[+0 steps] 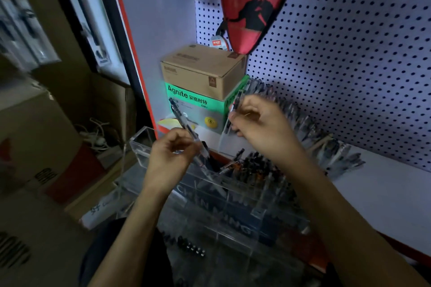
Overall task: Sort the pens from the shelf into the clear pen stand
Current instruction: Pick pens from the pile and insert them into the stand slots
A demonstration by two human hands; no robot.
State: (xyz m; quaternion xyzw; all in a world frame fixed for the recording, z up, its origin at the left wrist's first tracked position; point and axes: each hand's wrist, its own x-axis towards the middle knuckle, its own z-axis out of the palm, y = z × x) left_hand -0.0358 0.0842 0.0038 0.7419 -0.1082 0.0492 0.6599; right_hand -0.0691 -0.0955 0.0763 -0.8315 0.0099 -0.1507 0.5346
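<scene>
- A clear pen stand (142, 144), divided into compartments, stood at the shelf (384, 184) edge, partly filled with upright dark pens (251, 165).
- More pens (310, 128) lay heaped on the shelf behind it.
- One clear-barrelled pen (184, 123) was held tilted over the stand; another (234, 109) was held upright nearby.

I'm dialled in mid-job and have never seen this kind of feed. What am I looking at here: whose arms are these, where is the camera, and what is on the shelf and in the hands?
There is no machine here. The two bare arms belong to a person, and the single picture comes from a wide-angle camera worn on their head, looking forward and down.

The left hand holds a pen tilted, its lower end over the clear pen stand, a see-through box with compartments, some already holding dark pens. The right hand holds another pen higher up, near the boxes.

On the white shelf a row of loose pens lies along the pegboard wall. At the back left a brown carton sits on a green box. A red racket cover hangs above. The picture is dim and blurred, so fine detail is hard to tell.
</scene>
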